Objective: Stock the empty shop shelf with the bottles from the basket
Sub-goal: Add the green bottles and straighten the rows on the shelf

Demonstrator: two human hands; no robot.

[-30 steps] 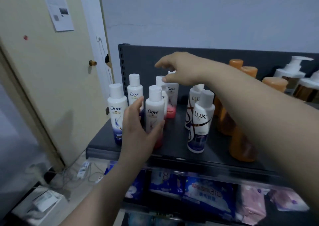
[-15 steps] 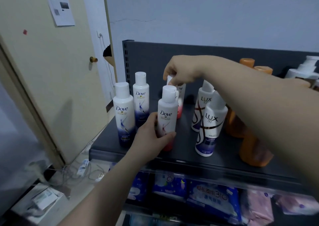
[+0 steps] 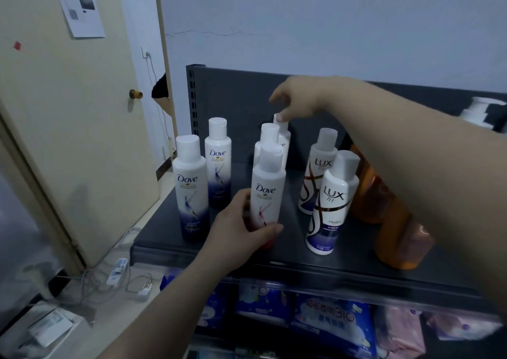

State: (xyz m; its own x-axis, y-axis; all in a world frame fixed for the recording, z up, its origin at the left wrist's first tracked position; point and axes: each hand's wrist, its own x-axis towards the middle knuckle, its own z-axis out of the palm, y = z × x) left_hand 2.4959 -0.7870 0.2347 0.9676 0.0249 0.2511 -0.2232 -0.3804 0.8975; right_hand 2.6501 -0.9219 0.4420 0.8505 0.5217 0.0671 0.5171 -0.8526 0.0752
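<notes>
Beside my left hand (image 3: 236,229): Dove bottles (image 3: 192,194), five; Lux bottles (image 3: 332,202), two. It grips the nearest Dove (image 3: 267,191); my right hand (image 3: 299,98), arm outstretched, pinches the farthest Dove (image 3: 284,137) by its cap.

Rearmost Dove bottle (image 3: 285,140) mostly hidden; pump bottles (image 3: 478,110) at right edge blurred, cropped.

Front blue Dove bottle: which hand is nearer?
Left. Left hand grips the red Dove bottle beside the front blue Dove bottle; right hand pinches a rear bottle's cap, farther back.
</notes>
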